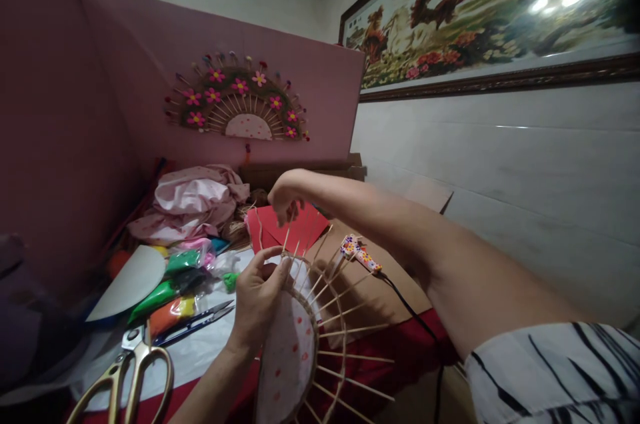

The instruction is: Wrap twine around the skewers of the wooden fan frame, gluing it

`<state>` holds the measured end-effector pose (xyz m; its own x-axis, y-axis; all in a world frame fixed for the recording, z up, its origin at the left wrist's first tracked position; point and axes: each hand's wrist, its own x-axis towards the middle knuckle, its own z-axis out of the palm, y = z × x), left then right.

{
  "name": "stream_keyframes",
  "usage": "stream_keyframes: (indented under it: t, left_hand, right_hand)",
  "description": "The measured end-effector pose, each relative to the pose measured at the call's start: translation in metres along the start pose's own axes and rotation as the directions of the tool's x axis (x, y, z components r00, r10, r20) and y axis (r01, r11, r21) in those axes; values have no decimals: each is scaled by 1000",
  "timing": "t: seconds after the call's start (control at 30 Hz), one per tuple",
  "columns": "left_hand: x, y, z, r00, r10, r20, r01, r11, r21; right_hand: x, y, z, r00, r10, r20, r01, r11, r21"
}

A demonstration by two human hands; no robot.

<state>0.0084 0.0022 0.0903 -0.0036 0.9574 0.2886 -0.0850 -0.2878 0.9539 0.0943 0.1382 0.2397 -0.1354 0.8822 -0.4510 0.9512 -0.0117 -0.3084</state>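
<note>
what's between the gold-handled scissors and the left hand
In the head view, a slim blue pointed tool lies between the gold-handled scissors and left hand, on the white sheet.

my half-circle (289, 357) white with red dots, its sticks (370, 359) pale tan, my sleeve (540, 371) white with black streaks, scissors (133, 339) gold-handled, glue gun (359, 253) white with purple and orange flowers, paper (311, 227) bright red

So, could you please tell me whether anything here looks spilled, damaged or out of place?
Nothing stands out as spilled or damaged. The pink cloth lies crumpled behind the coloured packets, but that looks like ordinary clutter. The fan in the left hand seems intact where it shows.
</note>
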Motion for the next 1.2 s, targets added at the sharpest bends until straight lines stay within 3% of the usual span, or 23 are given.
stream_keyframes:
  t: [0.03,0.1,0.2,0.3,0.37,0.57,0.73,0.8,0.93,1.0,1.2]
  left_hand:
    - [0,0,-1,1000,2,0,-2,1000,-13]
    - [2,1,-2,1000,-1,-5,1,999,-35]
    - [2,3,-3,1000,-5,-1,5,999,-51]
    - [0,6,-1,1000,-8,18,9,997,-73]
    - [-1,8,0,999,-23,31,26,994,-104]
    - [-1,10,-1,998,-59,32,64,975,-212]
    - [-1,13,-1,997,-56,55,67,973,-220]
    - [-1,13,-1,997,-47,59,59,973,-224]
    - [0,8,-2,996,-35,81,53,972,-228]
    - [-1,6,-2,995,-31,94,51,975,-215]
    - [-5,6,-1,991,11,134,10,988,-154]
  right_hand:
    - [0,11,-11,999,-30,-11,30,999,22]
    - [0,36,-31,967,-224,-119,246,942,229]
    - [1,81,-41,944,-267,-195,318,896,310]
    - [4,118,-22,950,-296,-101,312,873,374]
    - [6,132,1,897,-438,64,339,773,536]
    - [-1,120,56,635,-744,209,414,555,722]
    - [-8,107,74,546,-797,260,441,537,719]
    - [-9,109,76,562,-785,261,433,548,716]
    - [-13,113,75,695,-697,179,380,566,732]
    - [-16,113,73,733,-666,139,368,561,742]
    - [-16,117,51,741,-666,85,460,596,659]
